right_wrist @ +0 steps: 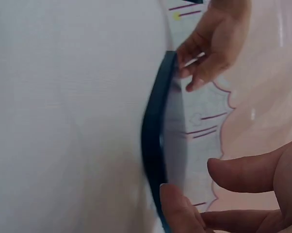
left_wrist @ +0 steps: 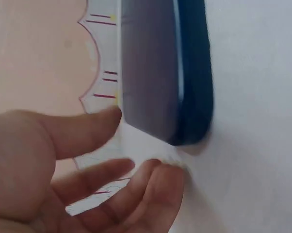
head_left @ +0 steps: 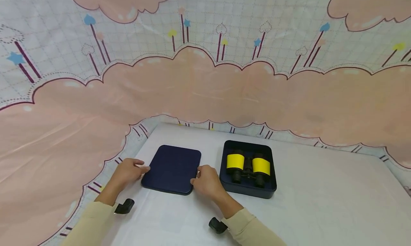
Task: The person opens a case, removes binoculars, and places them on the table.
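Note:
A dark blue lid [head_left: 173, 169], square with rounded corners, lies flat on the white table. My left hand [head_left: 130, 171] is at its left edge, with the thumb tip at the rim and the fingers relaxed and parted, as the left wrist view [left_wrist: 88, 170] shows. At the lid's right edge is my right hand [head_left: 207, 182]. In the right wrist view, one fingertip [right_wrist: 172, 199] touches the lid's side [right_wrist: 153, 131] while the thumb stands apart. Right of that hand, black binoculars [head_left: 248, 167] with yellow barrels lie inside an uncovered dark blue box [head_left: 253, 193].
The white table [head_left: 327, 196] stretches to the right of the box. A cloth [head_left: 224, 92] printed with pink clouds and candles hangs behind and at the left side of the table. Black wrist cameras [head_left: 125, 206] sit on both cream sleeves [head_left: 253, 230].

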Demonstrator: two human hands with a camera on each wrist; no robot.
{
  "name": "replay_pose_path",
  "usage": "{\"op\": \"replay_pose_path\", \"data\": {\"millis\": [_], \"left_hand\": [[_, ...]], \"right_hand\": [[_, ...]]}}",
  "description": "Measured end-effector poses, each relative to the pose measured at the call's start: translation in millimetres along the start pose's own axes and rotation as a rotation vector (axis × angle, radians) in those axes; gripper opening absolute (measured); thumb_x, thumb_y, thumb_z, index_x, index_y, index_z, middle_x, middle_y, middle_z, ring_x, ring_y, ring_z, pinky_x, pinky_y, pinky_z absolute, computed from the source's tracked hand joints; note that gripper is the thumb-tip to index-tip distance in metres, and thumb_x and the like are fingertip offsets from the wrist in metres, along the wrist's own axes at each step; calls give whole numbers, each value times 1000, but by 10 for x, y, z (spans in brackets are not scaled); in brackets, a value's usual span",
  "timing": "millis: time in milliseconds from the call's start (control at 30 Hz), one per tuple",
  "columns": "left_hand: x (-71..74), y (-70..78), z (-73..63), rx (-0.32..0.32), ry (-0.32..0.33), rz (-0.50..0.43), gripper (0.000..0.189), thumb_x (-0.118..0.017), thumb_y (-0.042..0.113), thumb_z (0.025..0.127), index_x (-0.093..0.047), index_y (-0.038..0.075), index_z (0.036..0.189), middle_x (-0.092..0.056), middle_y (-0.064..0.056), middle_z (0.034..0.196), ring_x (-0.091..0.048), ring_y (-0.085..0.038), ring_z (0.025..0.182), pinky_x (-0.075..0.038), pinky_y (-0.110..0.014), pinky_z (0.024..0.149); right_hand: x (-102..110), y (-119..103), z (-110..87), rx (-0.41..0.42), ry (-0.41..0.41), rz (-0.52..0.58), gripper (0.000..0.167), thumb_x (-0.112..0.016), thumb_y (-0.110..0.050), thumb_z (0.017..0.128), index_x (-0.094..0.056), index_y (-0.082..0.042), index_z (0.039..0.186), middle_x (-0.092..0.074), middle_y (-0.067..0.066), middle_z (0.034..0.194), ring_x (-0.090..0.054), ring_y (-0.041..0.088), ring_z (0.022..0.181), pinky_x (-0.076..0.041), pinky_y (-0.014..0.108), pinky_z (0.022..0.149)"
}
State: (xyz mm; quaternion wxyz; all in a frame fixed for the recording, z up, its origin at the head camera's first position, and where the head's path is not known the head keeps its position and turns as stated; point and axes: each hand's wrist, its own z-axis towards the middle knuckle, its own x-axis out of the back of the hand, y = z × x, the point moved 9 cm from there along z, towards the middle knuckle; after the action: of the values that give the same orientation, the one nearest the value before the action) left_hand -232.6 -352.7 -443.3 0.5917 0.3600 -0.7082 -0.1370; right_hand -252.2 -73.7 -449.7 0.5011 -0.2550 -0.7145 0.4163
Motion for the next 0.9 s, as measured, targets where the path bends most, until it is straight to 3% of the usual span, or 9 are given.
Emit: {"op": "replay_pose_path", "data": {"millis": [133,267,400,633,900], "left_hand": [[43,114,-123,-44,42,-39,60,-70,30,99,-55,-9,143,-74,-27,117,-73,-29,96,-60,-45,84],[-15,330,-228,-108,11,-108,68,-70,38,99,-52,-7,148,-70,-29,129,-76,-33,103,-61,-50,94],[-98,542,-314,-163,-27,-156,68,-69,39,100,-51,-6,149,-67,-29,134,-75,-36,110,-57,-55,101],[-293,872,-413,-232,-72,-178,62,-70,36,100,-55,-3,147,-70,-23,133,-71,-35,119,-58,-53,102],[-591,1120,-404,-261,-129,-293,59,-71,35,100,-58,1,145,-71,-18,133,-73,-33,117,-55,-53,106]], "right_hand": [[113,-122,-78,36,3,3,59,-78,-4,90,-55,13,142,-67,11,100,-56,17,76,-49,24,63],[232,-176,-164,60,19,20,59,-78,-6,91,-55,11,143,-68,19,113,-59,18,81,-55,28,69],[328,-165,-232,68,41,40,58,-78,-6,92,-56,9,143,-67,21,118,-60,18,88,-57,28,73],[520,-101,-352,70,78,46,57,-77,-8,93,-57,7,144,-66,21,123,-61,20,94,-59,27,75],[824,4,-479,73,148,-9,54,-78,-9,93,-60,2,143,-67,16,117,-59,19,93,-59,30,85]]}}
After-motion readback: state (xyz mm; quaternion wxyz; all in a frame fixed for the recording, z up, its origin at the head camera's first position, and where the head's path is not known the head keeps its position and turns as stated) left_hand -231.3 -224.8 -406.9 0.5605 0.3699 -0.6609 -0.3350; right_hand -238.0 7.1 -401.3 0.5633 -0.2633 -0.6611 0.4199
